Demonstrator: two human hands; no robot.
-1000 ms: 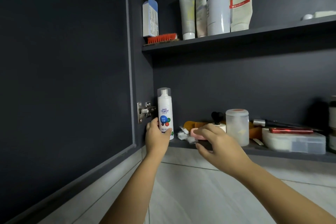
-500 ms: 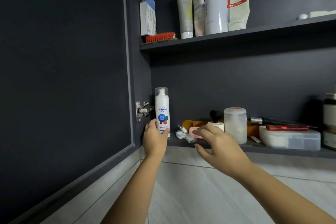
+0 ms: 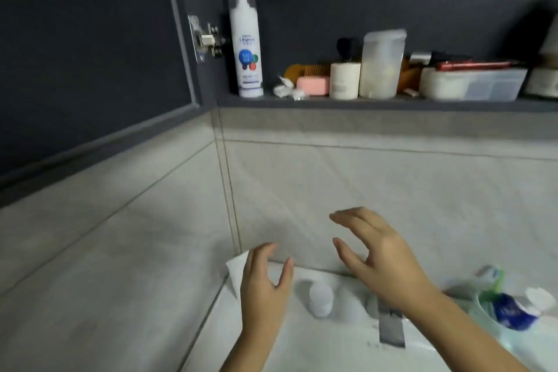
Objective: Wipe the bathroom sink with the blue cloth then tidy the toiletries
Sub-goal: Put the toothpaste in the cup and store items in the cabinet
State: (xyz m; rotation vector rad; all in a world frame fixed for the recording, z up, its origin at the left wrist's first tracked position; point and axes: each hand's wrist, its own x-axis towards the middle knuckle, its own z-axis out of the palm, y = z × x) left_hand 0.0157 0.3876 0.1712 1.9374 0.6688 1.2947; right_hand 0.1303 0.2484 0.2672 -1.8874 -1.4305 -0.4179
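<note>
Since the spray bottle (image 3: 246, 45) stands at the shelf's (image 3: 377, 103) left end, left hand (image 3: 265, 284) and right hand (image 3: 383, 257) hover empty; fingers spread wide, probably for the small bottle (image 3: 320, 299).

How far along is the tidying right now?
Done: the white spray bottle stands on the cabinet shelf. In hand: nothing; left hand and right hand hover open above the counter. Left: the small white bottle and toothpaste cup sit there. Wiping cannot be judged.

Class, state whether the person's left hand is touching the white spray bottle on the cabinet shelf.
Apart. The head view shows the left hand held low, with bare tiled wall between it and the spray bottle.
</note>
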